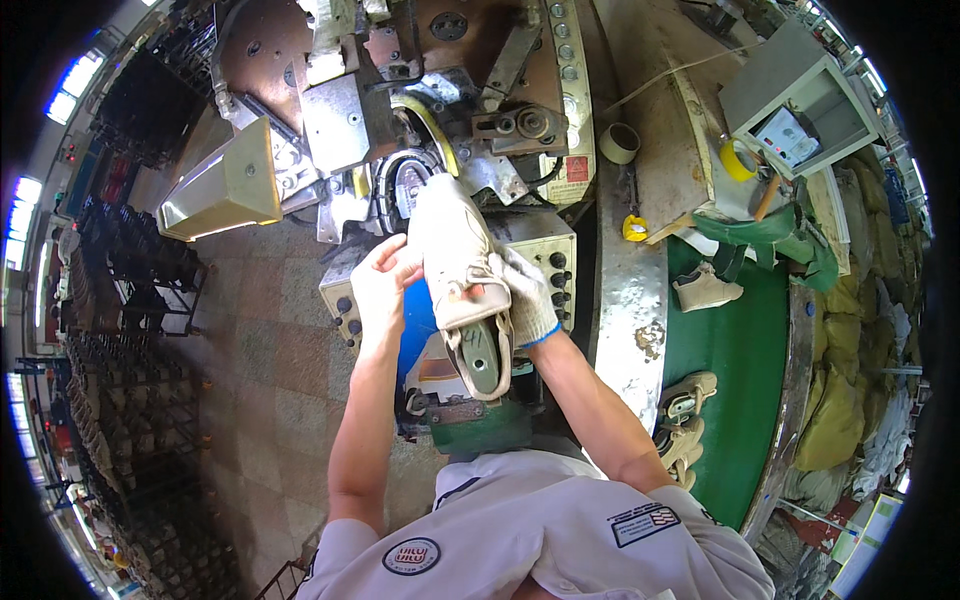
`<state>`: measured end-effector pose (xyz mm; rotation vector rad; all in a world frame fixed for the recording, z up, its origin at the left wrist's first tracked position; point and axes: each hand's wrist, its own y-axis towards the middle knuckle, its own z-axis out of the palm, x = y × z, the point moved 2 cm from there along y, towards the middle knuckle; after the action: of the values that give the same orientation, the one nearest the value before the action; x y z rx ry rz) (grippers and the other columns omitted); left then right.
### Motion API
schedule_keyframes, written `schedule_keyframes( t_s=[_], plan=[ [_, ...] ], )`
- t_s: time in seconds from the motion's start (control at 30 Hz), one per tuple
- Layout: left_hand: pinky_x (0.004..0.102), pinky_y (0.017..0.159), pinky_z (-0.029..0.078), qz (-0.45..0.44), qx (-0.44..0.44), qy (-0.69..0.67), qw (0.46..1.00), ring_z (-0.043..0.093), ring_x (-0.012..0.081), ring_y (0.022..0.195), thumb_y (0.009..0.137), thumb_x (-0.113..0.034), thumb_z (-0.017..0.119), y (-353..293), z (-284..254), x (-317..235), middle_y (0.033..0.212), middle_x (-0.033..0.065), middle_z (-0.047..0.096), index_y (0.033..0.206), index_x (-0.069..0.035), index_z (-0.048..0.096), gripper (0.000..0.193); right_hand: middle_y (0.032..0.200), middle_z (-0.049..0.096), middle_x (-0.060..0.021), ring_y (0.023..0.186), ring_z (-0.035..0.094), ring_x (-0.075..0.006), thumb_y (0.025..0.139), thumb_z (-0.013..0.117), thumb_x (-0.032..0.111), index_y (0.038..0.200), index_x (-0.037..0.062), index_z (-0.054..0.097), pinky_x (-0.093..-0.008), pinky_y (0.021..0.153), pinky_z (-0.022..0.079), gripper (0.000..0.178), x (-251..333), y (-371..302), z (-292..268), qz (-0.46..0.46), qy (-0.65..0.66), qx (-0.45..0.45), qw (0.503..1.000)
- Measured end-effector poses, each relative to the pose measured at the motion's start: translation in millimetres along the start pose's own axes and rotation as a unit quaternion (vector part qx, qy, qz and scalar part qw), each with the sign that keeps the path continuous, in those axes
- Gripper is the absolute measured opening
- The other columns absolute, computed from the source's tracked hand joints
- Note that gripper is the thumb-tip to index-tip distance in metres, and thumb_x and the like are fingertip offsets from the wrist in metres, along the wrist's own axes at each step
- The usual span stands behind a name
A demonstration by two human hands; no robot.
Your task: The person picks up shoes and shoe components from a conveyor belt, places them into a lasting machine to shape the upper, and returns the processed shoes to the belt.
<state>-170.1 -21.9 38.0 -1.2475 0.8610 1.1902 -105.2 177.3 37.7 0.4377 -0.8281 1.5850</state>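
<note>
A beige shoe upper (pixel 452 240) on a green last (pixel 482 362) is in front of me, its heel toward my body and its toe at the metal jaws (pixel 408 182) of a machine. My right hand (pixel 530 295), in a white knit glove with a blue cuff, grips the shoe's right side; its fingertips are partly hidden behind the shoe. My bare left hand (pixel 385 280) is at the shoe's left side. Its fingers are loosely curled and apart, with the tips close against the upper; whether they press on it I cannot tell.
Control panels with black knobs (pixel 558 280) sit below the jaws. A lamp housing (pixel 225 190) juts out on the left. To the right, a green conveyor belt (pixel 725 350) carries several beige shoes (pixel 706 288). Tape rolls (pixel 620 143) and a grey box (pixel 800 95) lie beyond; dark racks (pixel 125 370) stand at left.
</note>
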Motion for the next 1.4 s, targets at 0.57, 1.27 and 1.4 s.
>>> schedule_keyframes(
  t_s=[0.57,1.27,1.4],
  plan=[
    [0.0344,0.088,0.057,-0.118,0.057,-0.236,0.963,0.070,0.0232,0.097,0.088,-0.008,0.068,19,-20,41,0.114,0.0171,0.069,0.129,0.003,0.059,0.043,0.118,0.069,-0.0106,0.104,0.064,-0.0169,0.092,0.071,0.017,0.129,-0.0053,0.063,-0.0301,0.094,0.051,0.044,-62,83,20,-0.067,0.024,-0.068,0.995],
    [0.0319,0.087,0.053,-0.088,0.004,-0.094,0.992,0.066,0.0164,0.099,0.107,-0.049,0.048,9,-32,92,0.110,0.0096,0.069,0.127,0.008,0.062,0.062,0.118,0.070,-0.0111,0.103,0.066,-0.0197,0.091,0.077,0.029,0.123,-0.0080,0.066,-0.0331,0.087,0.054,0.050,-73,70,-6,-0.031,0.025,-0.162,0.986],
    [0.0422,0.102,0.047,-0.033,0.000,0.340,0.940,0.064,0.0339,0.116,0.091,-0.042,0.071,-65,-105,170,0.122,0.0228,0.066,0.139,0.004,0.053,0.069,0.133,0.061,-0.0205,0.117,0.065,-0.0343,0.099,0.065,0.026,0.132,-0.0122,0.055,-0.0438,0.090,0.059,0.051,-64,1,-71,-0.061,-0.012,-0.140,0.988]
  ],
)
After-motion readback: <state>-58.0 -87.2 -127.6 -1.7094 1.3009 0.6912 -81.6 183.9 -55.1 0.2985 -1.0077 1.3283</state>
